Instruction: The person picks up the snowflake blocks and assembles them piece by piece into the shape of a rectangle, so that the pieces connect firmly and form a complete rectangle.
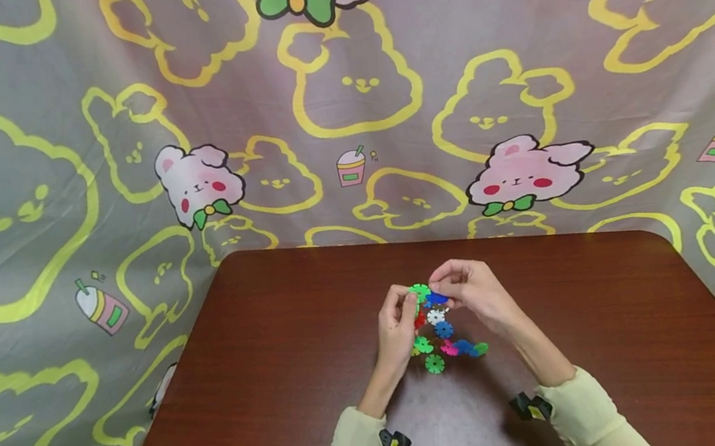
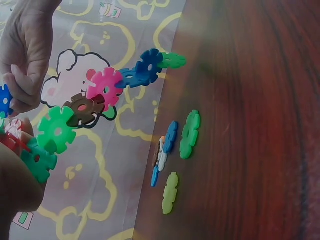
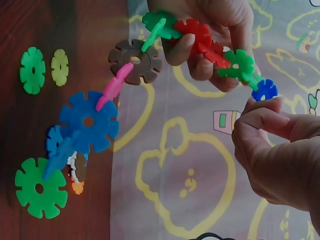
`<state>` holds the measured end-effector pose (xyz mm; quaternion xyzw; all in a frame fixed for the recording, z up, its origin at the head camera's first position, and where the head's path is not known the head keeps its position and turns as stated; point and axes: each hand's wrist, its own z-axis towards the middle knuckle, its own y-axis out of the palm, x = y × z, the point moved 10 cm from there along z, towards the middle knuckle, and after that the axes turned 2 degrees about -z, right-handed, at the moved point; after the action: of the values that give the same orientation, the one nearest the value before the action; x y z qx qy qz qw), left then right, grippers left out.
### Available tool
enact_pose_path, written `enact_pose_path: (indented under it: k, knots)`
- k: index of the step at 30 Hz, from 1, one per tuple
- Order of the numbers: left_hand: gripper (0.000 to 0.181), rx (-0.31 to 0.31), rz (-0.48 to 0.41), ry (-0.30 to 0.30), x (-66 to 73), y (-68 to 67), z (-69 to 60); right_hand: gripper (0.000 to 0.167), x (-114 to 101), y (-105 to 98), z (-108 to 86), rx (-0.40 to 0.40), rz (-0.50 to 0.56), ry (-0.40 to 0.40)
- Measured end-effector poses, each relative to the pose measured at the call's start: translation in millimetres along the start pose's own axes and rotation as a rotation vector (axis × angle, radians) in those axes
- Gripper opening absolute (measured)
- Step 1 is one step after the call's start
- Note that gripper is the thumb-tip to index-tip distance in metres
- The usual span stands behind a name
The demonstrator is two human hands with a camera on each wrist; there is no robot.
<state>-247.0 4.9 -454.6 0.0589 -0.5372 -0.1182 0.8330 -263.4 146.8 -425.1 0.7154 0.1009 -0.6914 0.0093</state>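
A chain of slotted plastic snowflake discs hangs from my left hand (image 1: 396, 330), whose fingers grip red and green discs near its upper end. In the right wrist view the chain runs down through a brown disc (image 3: 119, 59), a pink disc (image 3: 114, 90) and a large blue disc (image 3: 75, 117) to a green disc (image 3: 41, 200) at its free end. My right hand (image 1: 481, 297) pinches a blue disc (image 3: 270, 87) at the upper end, against a green disc (image 3: 239, 65). Whether their slots are fully joined I cannot tell.
Loose discs lie on the brown table (image 1: 289, 324) below the hands: a green disc (image 2: 190, 134), a yellow disc (image 2: 170, 193), and a small cluster with blue disc (image 2: 171, 137), white and orange pieces. A patterned cloth (image 1: 375, 152) stands behind the table and along its sides.
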Motion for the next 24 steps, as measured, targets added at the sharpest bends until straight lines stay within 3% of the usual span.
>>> enact_pose_path:
  k: [9, 15, 19, 24]
  knots:
    - [0.012, 0.010, 0.000, -0.023, -4.8, -2.8, 0.0, 0.020, 7, 5, 0.7, 0.047, 0.031, 0.017]
    - [0.020, 0.043, -0.043, -0.110, -13.5, -6.8, -0.7, 0.028, 9, 7, 3.9, 0.021, 0.019, 0.000]
    - [0.027, 0.056, -0.101, -0.144, -16.8, -8.2, -0.7, 0.032, 15, -1, 8.3, 0.047, -0.023, 0.008]
    - [0.031, 0.068, -0.135, -0.127, -16.1, -11.2, 1.1, 0.026, 26, -17, 16.5, 0.084, -0.136, -0.013]
